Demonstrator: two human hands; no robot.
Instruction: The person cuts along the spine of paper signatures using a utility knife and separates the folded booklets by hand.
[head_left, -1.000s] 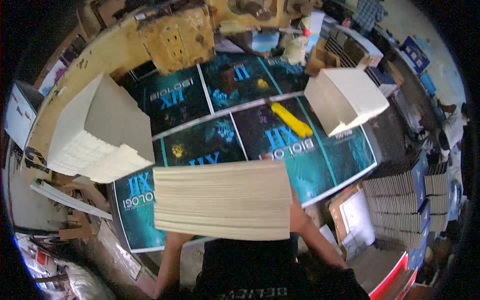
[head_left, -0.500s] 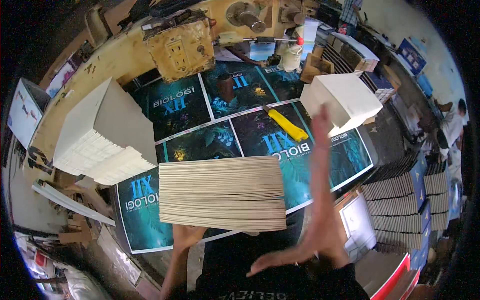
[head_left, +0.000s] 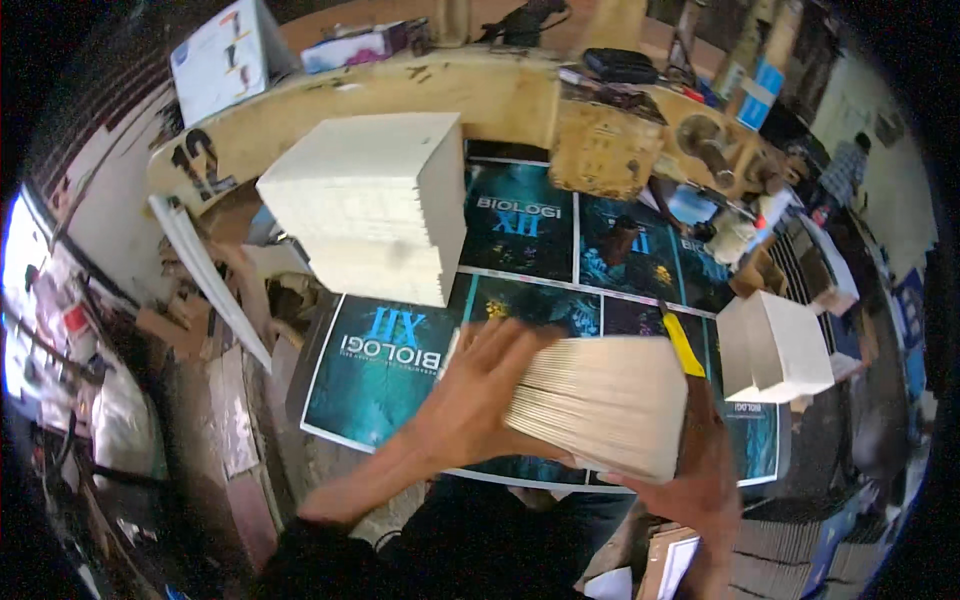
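Observation:
Between my hands is a thick stack of book blocks (head_left: 605, 400), cream-coloured, its layered edges fanning slightly toward the left. My left hand (head_left: 485, 385) clasps its left end, fingers over the far side and thumb below. My right hand (head_left: 695, 485) grips the right end, with the thumb along the lower front edge and the other fingers mostly hidden. The stack is held tilted over printed cover sheets (head_left: 385, 375) in dark teal that lie across the table. Just beyond it, partly hidden, rests a yellow-handled tool (head_left: 683, 345).
A tall white paper stack (head_left: 370, 190) stands at the table's left, and a smaller white block (head_left: 775, 345) at its right. Behind the sheets is a worn, cream-painted machine (head_left: 605, 140). More stacked books (head_left: 775, 555) sit low at the right, beside the table.
My view has swung left. My left hand has shifted from beneath the stack to its left end. My right hand, raised and apart before, now holds the right end, and the stack has tilted.

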